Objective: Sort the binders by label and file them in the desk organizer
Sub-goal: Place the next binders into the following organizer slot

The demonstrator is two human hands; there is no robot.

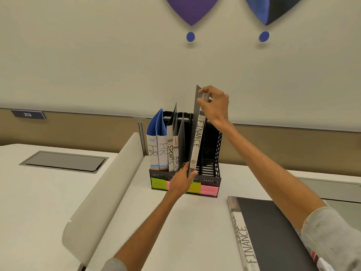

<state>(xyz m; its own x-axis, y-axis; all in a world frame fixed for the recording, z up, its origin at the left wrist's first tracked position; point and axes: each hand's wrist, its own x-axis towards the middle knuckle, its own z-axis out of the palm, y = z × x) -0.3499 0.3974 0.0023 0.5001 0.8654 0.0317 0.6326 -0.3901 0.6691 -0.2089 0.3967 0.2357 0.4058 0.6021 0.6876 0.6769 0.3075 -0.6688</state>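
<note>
Head view: a person stands a grey binder (197,137) marked FINANCE upright over a black desk organizer (212,169) at the far edge of a white desk (175,222), its long axis near vertical, the top tipped slightly right, spine facing the camera. The right hand (214,102) pinches the binder's top end; the left hand (182,178) grips its bottom end between thumb and fingers, at the organizer's front rim. Two blue HR binders (157,151) and two SPORTS binders (173,153) stand upright in the left compartments. A second FINANCE binder (273,231) lies flat near the desk's near right corner, spine to the left, long axis running front to back
</note>
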